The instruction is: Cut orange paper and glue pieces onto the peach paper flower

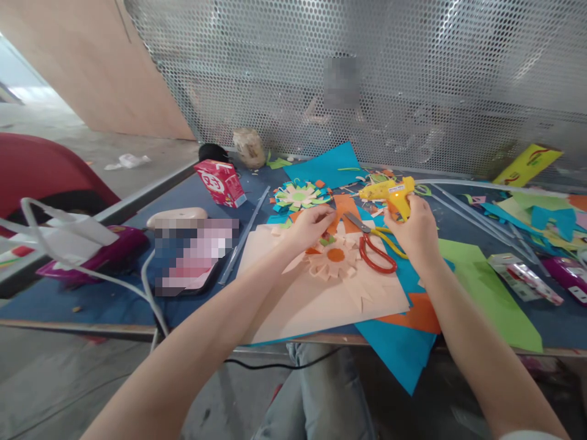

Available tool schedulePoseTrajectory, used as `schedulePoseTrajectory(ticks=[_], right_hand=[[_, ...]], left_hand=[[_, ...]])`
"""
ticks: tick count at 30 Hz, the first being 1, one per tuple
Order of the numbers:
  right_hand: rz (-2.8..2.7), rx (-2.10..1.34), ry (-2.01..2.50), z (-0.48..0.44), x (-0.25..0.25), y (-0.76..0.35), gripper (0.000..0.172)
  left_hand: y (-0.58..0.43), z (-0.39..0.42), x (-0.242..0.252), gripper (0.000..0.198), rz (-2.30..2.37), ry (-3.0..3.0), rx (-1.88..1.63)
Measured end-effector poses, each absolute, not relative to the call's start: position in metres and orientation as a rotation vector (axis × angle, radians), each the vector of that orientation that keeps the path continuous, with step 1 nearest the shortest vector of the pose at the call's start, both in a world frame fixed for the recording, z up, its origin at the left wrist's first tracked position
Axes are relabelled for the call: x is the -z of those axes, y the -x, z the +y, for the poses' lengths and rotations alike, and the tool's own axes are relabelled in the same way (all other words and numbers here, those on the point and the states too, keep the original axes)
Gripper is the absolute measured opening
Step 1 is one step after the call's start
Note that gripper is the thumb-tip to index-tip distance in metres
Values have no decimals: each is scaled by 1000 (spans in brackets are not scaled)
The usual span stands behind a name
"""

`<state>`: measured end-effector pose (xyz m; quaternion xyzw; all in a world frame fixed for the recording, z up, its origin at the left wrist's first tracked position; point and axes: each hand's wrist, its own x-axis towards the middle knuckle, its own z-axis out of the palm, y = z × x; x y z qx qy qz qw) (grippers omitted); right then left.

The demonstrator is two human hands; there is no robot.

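My right hand [416, 229] is wrapped round the handle of a yellow hot glue gun [395, 190], whose nozzle points left. My left hand [312, 227] is closed in a pinch over the paper; what its fingers hold, if anything, is hidden. Just below it lies a peach paper flower [335, 255] with an orange centre, on a sheet of peach paper [298, 302]. Red-and-yellow-handled scissors [376, 253] lie between the hands. Behind the left hand sits a fringed paper flower [299, 195] in blue, green and peach.
A red box [221, 183], a phone [197, 256] and a purple power strip [96, 253] with white cables are on the left. At the right lie green paper [493, 293] and coloured scraps [545, 220]. A perforated metal panel [275, 79] stands behind the table.
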<state>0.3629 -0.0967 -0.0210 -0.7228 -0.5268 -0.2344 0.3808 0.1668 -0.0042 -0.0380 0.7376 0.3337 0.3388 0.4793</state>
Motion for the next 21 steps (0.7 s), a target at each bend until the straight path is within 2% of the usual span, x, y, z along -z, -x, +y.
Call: schedulePoseTrajectory(ticks=[5, 8, 13, 18, 21], right_hand=[[-1222, 302, 2018, -90, 24, -373, 30], [-1185, 218, 2020, -83, 33, -381, 21], [-1244, 269, 2021, -75, 51, -395, 19], [-1340, 404, 2149, -81, 48, -388, 24], [-1537, 432, 1989, -88, 40, -364, 27]], left_hand=[[-162, -3, 34, 21, 869, -1961, -887], [-159, 2, 32, 20, 962, -2087, -978], [-157, 12, 36, 15, 993, -2091, -1047], [-157, 9, 35, 23, 999, -2117, -996], [-155, 6, 31, 27, 1022, -2191, -1018]])
